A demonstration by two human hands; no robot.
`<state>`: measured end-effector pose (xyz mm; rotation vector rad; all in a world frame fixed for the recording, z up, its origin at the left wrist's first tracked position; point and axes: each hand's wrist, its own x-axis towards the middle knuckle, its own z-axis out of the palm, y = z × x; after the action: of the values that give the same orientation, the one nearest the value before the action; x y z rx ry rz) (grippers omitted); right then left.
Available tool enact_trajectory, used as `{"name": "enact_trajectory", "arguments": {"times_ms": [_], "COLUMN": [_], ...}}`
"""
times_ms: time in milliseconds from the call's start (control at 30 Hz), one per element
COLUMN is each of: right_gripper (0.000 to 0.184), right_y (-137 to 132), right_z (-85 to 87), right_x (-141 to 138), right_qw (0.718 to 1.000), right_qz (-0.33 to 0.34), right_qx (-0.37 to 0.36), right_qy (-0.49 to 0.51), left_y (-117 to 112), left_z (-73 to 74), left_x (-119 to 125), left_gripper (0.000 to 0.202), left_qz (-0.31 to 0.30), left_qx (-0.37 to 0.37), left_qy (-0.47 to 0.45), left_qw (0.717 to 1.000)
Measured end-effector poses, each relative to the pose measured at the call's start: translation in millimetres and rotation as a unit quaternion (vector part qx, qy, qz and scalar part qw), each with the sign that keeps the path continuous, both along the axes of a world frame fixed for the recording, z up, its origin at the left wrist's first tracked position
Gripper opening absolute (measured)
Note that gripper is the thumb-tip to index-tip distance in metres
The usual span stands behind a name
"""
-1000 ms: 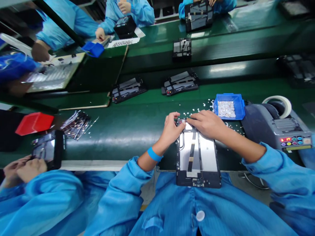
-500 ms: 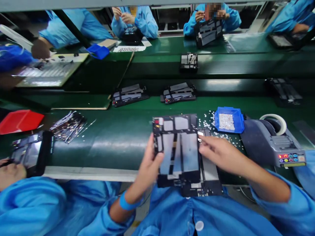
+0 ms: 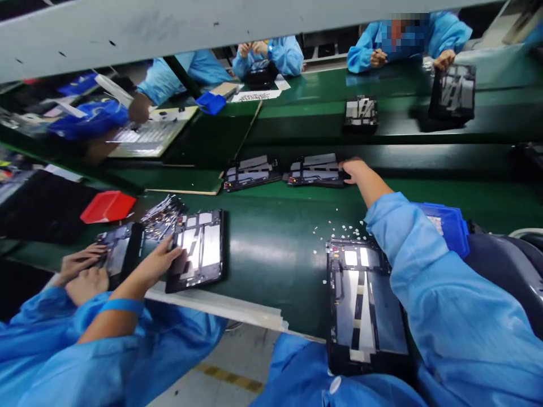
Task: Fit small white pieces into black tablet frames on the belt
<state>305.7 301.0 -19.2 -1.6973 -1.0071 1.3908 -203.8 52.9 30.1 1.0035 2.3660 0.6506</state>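
Left of frame, a panel (image 3: 202, 246) is pinched edgewise by the left hand (image 3: 158, 263), droppable if grip slackens; upper centre, another panel (image 3: 318, 168) is touched by the right hand (image 3: 356, 169), closure indeterminable.

An electronics factory's assembly line, where several people (image 3: 449, 35) in matching blue coats worked around long green worktops (image 3: 271, 237), opened flat devices (image 3: 316, 169) lay with inner parts bare, a blue bin (image 3: 453, 223) held whitish bits, yellow-striped tape (image 3: 231, 377) crossed the floor (image 3: 203, 393)
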Motion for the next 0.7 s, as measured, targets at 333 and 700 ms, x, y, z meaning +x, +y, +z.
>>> {"name": "enact_trajectory", "arguments": {"times_ms": [333, 700], "right_gripper": [0.009, 0.067], "right_y": [-47.1, -427.0], "right_z": [58.6, 52.8], "right_x": [-27.7, 80.2], "right_qw": [0.992, 0.955], "right_qz": [-0.087, 0.057], "right_qx": [-0.028, 0.056], "right_qy": [0.088, 0.287], "left_y": [33.3, -40.2], "left_z": [0.8, 1.2], "left_x": [192.3, 324.9], "left_gripper": [0.041, 0.040], "left_qz": [-0.137, -0.316], "left_qx": [0.101, 0.088], "left_qy": [-0.378, -0.571], "left_qw": [0.910, 0.752]}}
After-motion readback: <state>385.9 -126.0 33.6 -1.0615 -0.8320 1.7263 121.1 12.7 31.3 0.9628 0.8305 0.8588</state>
